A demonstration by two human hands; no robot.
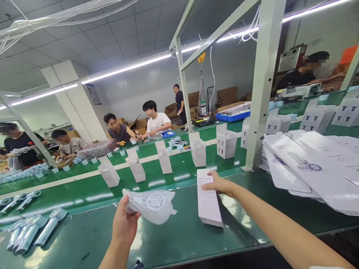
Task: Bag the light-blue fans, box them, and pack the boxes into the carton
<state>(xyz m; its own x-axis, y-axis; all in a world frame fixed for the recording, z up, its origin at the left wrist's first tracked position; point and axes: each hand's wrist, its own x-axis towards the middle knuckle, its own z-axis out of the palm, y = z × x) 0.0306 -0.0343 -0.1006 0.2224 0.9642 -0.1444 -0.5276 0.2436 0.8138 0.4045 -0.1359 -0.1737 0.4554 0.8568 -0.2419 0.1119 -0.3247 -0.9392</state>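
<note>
The left hand (pixel 125 224) is closed around one end of a clear plastic bag (pixel 153 204) with a round white part inside, holding it up just above the green bench (pixel 179 239). To its right, the right hand (pixel 220 185) rests with fingers spread flat on the far end of a long white box (pixel 208 198), which lies on its side on the bench; the hand presses on it rather than clasping it. Left of the bagged part, silver wrapped pieces (pixel 30 231) lie in a loose group near the bench edge. Beyond both hands, open white cartons (pixel 164 157) stand upright in a row along the green belt (pixel 84 183). At the right, a stack of flat white carton blanks (pixel 314 168) fans out beside a pale frame post (pixel 262 86). Other people sit at the far side of the belt.
</note>
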